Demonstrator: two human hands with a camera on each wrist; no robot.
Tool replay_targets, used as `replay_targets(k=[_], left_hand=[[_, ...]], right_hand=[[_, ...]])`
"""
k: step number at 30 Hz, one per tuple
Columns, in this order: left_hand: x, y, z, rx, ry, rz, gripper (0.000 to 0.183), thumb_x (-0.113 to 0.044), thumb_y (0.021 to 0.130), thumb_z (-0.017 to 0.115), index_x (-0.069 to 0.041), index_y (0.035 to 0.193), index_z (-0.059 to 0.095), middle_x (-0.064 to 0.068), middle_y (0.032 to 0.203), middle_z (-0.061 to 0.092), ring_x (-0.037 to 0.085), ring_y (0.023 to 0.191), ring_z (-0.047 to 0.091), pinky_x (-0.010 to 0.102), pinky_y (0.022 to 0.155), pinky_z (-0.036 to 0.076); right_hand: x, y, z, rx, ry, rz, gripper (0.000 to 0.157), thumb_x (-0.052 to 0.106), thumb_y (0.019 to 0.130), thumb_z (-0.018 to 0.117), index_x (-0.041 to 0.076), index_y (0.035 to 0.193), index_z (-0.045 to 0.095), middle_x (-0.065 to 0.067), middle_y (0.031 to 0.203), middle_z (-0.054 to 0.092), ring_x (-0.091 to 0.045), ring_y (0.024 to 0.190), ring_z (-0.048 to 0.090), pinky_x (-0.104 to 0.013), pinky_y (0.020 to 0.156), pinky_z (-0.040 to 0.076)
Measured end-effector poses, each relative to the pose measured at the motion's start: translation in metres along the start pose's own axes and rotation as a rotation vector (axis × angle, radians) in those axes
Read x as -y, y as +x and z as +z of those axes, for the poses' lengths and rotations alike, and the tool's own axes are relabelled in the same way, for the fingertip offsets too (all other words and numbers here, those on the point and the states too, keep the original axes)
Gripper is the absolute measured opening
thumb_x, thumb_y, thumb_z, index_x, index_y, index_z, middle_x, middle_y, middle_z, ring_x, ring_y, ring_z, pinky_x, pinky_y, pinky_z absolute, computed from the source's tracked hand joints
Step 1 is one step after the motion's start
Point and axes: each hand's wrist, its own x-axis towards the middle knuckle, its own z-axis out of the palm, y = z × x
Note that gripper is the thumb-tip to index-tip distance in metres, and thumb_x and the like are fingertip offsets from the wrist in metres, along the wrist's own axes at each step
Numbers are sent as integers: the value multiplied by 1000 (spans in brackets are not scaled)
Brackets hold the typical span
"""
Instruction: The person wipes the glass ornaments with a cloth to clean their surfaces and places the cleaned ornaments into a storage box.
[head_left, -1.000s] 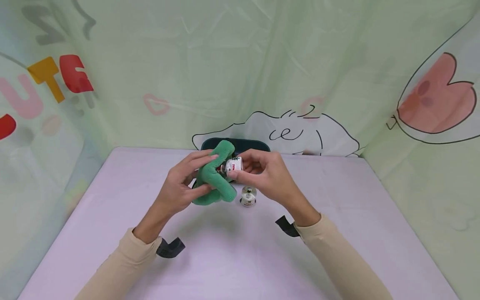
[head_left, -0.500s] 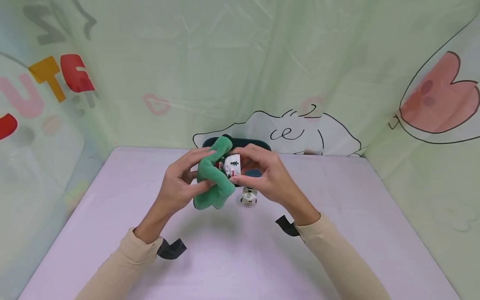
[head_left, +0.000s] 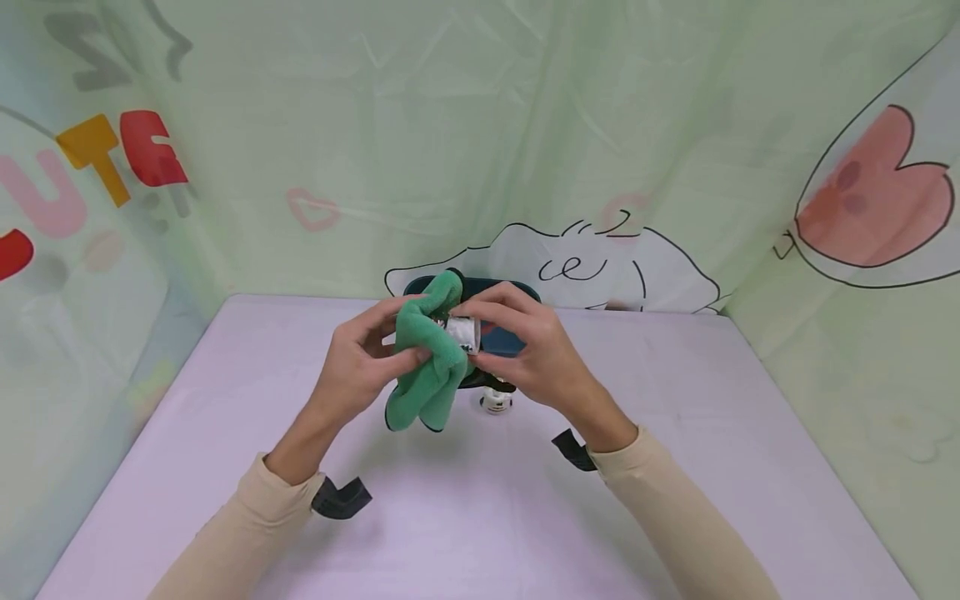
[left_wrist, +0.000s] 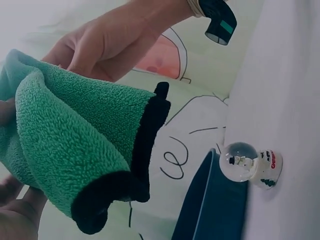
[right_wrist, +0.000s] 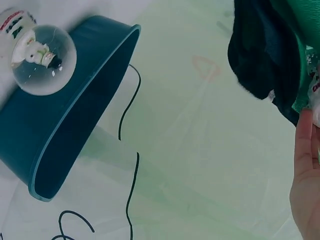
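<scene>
In the head view my left hand (head_left: 360, 358) holds a green fleecy cloth (head_left: 429, 358) with a dark edging, its fingers and thumb bunching it around a small snow globe. The globe's white base (head_left: 463, 333) sticks out to the right, and my right hand (head_left: 536, 342) pinches it between thumb and fingers. Cloth covers the glass dome. Both hands are raised above the table. In the left wrist view the cloth (left_wrist: 75, 130) hangs in folds. A second snow globe (left_wrist: 250, 165), with a snowman inside and red lettering on its white base, stands upright on the table.
A dark blue bin (head_left: 504, 340) stands against the back curtain (head_left: 480, 167), behind the hands and the second globe. Its open mouth (right_wrist: 85, 115) shows in the right wrist view. The pale lilac table (head_left: 480, 500) stretches toward the front.
The snow globe has turned, so the tree and red lettering on its base have rotated away. The cloth's loose ends hang lower. The right fingers have shifted along the base.
</scene>
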Motion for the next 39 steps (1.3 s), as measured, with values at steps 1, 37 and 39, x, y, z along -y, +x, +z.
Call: replay_targets(k=[1, 37, 39], left_hand=[[0, 0, 0, -4, -6, -12, 55, 12, 84, 74, 0, 136, 61, 6, 125, 67, 22, 111, 68, 37, 89, 60], [7, -1, -4, 139, 65, 254, 55, 9, 82, 79, 8, 134, 59, 19, 138, 57, 25, 128, 57, 39, 92, 58], [6, -1, -4, 139, 76, 263, 57, 13, 81, 78, 7, 134, 59, 19, 138, 56, 25, 128, 57, 39, 93, 58]], right_hand=[[-1, 0, 1, -4, -15, -25, 47, -9, 77, 84, 4, 120, 71, -9, 114, 64, -21, 104, 63, -27, 87, 55], [4, -1, -3, 40, 44, 259, 29, 11, 83, 83, 5, 110, 74, 3, 80, 71, -9, 68, 66, -28, 63, 59], [4, -2, -2, 37, 65, 290, 23, 11, 85, 81, 5, 106, 74, 3, 78, 71, -10, 66, 66, -28, 62, 59]])
